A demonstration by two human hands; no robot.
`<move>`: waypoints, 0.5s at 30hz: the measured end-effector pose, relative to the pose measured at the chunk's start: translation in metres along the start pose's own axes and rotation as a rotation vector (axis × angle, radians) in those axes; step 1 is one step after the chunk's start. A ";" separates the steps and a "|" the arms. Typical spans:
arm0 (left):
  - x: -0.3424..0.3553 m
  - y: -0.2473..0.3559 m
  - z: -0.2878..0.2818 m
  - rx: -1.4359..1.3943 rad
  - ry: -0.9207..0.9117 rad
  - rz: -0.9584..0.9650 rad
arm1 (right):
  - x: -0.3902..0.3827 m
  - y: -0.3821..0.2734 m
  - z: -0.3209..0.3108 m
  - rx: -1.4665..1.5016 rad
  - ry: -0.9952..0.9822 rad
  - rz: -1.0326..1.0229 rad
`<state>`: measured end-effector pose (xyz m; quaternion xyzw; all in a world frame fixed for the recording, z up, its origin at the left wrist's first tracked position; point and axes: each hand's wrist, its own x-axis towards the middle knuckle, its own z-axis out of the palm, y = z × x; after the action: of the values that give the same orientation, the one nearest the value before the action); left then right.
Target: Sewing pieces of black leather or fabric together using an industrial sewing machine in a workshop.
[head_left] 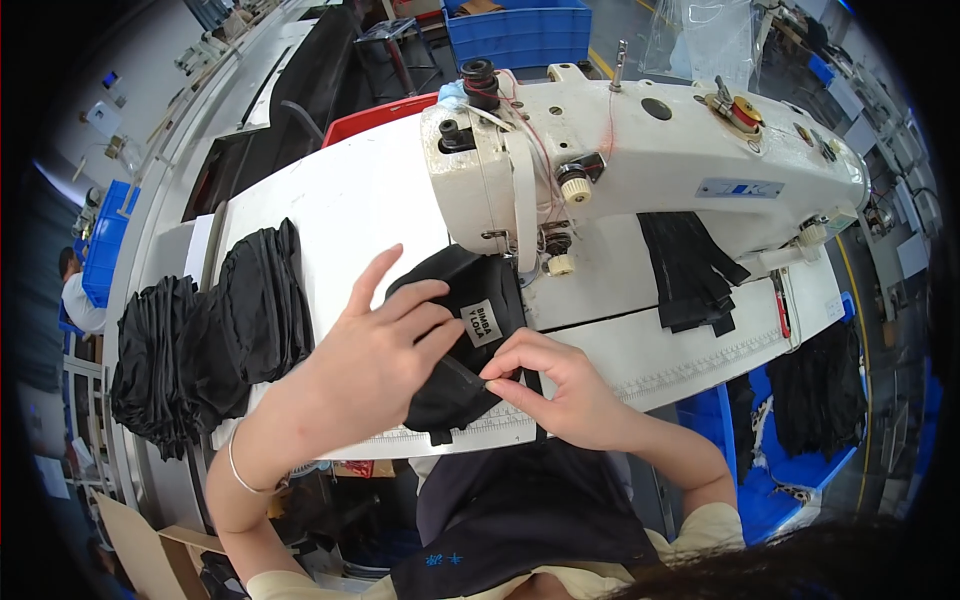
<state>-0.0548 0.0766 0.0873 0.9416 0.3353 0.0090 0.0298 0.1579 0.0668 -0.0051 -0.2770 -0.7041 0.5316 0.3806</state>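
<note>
A black fabric piece [455, 388] with a white label [483, 324] sewn on it lies on the white table under the head of a sewing machine [480, 190]. Its far right edge is close to the needle area. My left hand [385, 350] rests over the piece's left side, fingers spread, index finger raised. At the near right edge of the fabric, my right hand [560, 392] pinches it between thumb and index finger. The underside of the cloth and the left thumb are hidden.
Stacked black fabric pieces [205, 330] lie to the left. Black strips [685, 270] and a red-handled tool [780, 303] are on the right. A ruler strip [650, 385] follows the table's near edge. Blue bins stand behind [520, 38] and lower right [815, 470]. Another person [80, 300] is far left.
</note>
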 end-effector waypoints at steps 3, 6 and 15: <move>0.006 0.034 0.020 -0.177 0.244 -0.032 | -0.004 0.000 0.005 -0.009 0.053 -0.042; -0.002 0.053 0.048 -0.261 0.289 -0.182 | -0.023 0.011 -0.004 -0.062 0.056 -0.060; -0.007 0.046 0.067 -0.122 0.549 -0.495 | -0.097 0.060 0.015 -1.320 -0.150 -0.500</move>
<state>-0.0284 0.0335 0.0229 0.7911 0.5470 0.2738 -0.0040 0.1987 -0.0008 -0.0882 -0.2423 -0.9461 -0.0916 0.1945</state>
